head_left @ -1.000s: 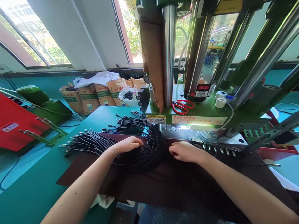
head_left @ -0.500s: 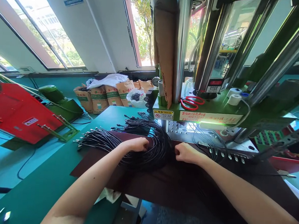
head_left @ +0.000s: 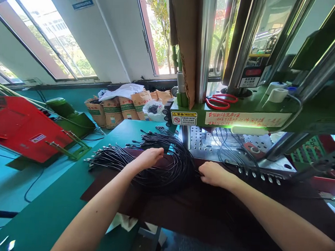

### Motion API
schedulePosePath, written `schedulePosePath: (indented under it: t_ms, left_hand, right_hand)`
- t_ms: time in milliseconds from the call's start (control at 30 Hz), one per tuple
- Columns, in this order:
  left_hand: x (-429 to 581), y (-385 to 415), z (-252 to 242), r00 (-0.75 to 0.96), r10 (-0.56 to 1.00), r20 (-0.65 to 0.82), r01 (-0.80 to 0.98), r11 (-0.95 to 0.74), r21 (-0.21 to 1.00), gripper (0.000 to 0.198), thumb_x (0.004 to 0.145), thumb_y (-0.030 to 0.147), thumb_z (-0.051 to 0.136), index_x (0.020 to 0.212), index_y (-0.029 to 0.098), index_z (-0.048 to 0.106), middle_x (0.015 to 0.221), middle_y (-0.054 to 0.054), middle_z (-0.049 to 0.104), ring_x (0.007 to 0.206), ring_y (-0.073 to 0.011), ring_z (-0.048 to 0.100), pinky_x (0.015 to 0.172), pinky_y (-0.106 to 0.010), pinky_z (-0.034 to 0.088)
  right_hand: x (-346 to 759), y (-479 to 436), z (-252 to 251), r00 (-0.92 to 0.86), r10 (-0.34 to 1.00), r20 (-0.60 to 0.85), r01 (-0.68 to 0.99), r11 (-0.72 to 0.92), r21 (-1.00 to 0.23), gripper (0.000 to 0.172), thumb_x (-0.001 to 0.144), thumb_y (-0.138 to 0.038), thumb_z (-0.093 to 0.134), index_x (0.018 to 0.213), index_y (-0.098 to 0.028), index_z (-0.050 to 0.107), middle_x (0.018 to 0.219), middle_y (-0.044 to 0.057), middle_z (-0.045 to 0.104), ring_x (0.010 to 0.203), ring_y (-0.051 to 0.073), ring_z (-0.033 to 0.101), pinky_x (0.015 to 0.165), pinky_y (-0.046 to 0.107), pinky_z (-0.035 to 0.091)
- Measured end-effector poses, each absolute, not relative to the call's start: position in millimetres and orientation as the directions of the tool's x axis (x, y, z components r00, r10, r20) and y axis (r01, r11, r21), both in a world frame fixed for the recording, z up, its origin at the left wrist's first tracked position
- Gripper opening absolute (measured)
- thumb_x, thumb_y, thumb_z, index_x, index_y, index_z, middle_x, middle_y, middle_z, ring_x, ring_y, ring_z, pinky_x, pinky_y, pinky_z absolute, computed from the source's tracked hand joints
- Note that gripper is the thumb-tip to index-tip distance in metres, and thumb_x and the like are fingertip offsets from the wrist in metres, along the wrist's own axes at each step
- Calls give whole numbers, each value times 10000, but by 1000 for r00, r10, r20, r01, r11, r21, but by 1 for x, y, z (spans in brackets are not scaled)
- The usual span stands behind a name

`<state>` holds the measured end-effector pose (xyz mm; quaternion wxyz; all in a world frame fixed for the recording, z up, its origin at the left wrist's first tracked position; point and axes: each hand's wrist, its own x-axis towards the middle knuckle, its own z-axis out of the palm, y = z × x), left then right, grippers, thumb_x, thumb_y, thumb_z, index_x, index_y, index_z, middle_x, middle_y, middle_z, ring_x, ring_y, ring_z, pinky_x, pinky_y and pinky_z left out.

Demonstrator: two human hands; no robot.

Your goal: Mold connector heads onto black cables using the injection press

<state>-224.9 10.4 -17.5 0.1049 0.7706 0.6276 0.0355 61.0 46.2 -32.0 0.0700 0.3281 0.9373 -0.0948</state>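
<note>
A large coiled bundle of black cables (head_left: pixel 179 174) lies on the dark brown board (head_left: pixel 164 206), its metal-tipped ends fanned out to the left. Over the inside of the coil, my left hand (head_left: pixel 153 156) is closed on something I cannot make out. My right hand (head_left: pixel 211 173) is also closed, just right of the coil, and what is between its fingers is too small to name. Beyond the right hand, a row of metal cable ends (head_left: pixel 254 174) lines the front of the press plate (head_left: pixel 201 141), with thin cables running back from them.
Red scissors (head_left: pixel 221 101) and white rolls (head_left: pixel 278 95) sit on the green press (head_left: pixel 303 120) above the plate. Brown paper sacks (head_left: pixel 114 115) stand by the wall. At the left is a red machine (head_left: pixel 31 130) beside the green table (head_left: pixel 59 194).
My left hand has moved slightly up and left, and my right hand slightly right and down. The view has shifted a little, bringing the press closer.
</note>
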Motion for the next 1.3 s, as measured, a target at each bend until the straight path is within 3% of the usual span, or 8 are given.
schedulePosePath:
  t_ms: [133, 267, 400, 500, 600, 733, 1133, 1300]
  left_hand:
    - [-242, 8, -8, 127, 991, -42, 975, -117, 191, 173, 825, 242, 341, 750, 179, 483, 717, -45, 564, 676, -174, 507, 627, -275, 360]
    - [-241, 5, -8, 153, 972, -178, 981, -128, 146, 171, 813, 214, 359, 761, 189, 520, 733, -21, 590, 692, -156, 529, 627, -253, 378]
    - [-230, 1, -16, 116, 954, -277, 993, -107, 47, 114, 720, 187, 499, 784, 186, 594, 800, -57, 611, 764, -208, 551, 658, -300, 392]
    - [-213, -1, -18, 148, 977, -154, 988, -154, -29, 298, 720, 216, 546, 1016, 238, 571, 1003, -74, 570, 921, -247, 505, 729, -345, 393]
    - [-195, 3, -19, 296, 954, -54, 950, -299, -85, 149, 760, 225, 515, 870, 235, 614, 947, -64, 557, 925, -242, 461, 758, -360, 380]
    - [-186, 15, -31, 399, 911, -108, 914, -386, 121, 163, 762, 158, 470, 655, 179, 591, 784, -60, 552, 805, -202, 457, 796, -357, 355]
    - [-201, 27, -49, 546, 797, -260, 777, -364, 514, 182, 724, 184, 433, 597, 150, 558, 650, 13, 548, 651, -126, 489, 630, -211, 367]
    - [-197, 29, -47, 465, 828, -313, 759, -190, 623, 198, 707, 248, 433, 645, 149, 593, 654, 15, 550, 667, -149, 475, 623, -226, 368]
  right_hand:
    - [67, 51, -37, -779, 604, -169, 627, 748, -215, 150, 676, -164, 536, 730, -150, 675, 767, 84, 686, 719, 225, 634, 573, 254, 411]
    - [61, 52, -43, -774, 619, -135, 625, 712, -319, 130, 700, -166, 527, 732, -154, 653, 727, 31, 683, 659, 152, 613, 544, 202, 379]
    - [50, 53, -49, -758, 645, -91, 626, 682, -380, 116, 714, -170, 529, 690, -140, 639, 740, 61, 682, 667, 160, 607, 545, 207, 362]
    - [48, 54, -52, -743, 667, -66, 628, 658, -415, 131, 725, -155, 523, 652, -140, 630, 709, 64, 674, 640, 153, 596, 541, 209, 351]
    - [50, 54, -55, -726, 685, -52, 631, 636, -444, 131, 722, -151, 532, 625, -145, 620, 657, 45, 658, 595, 136, 575, 522, 204, 336]
    - [53, 51, -58, -695, 718, -32, 649, 608, -458, 133, 728, -165, 538, 618, -155, 613, 626, 23, 642, 561, 125, 554, 506, 206, 320]
    - [45, 40, -62, -532, 845, 45, 786, 513, -344, 164, 802, -211, 460, 771, -175, 618, 808, 56, 676, 740, 196, 619, 583, 254, 352]
    - [48, 34, -60, -567, 822, 53, 775, 554, -303, 165, 820, -251, 458, 805, -184, 608, 857, 43, 680, 786, 204, 628, 611, 257, 388]
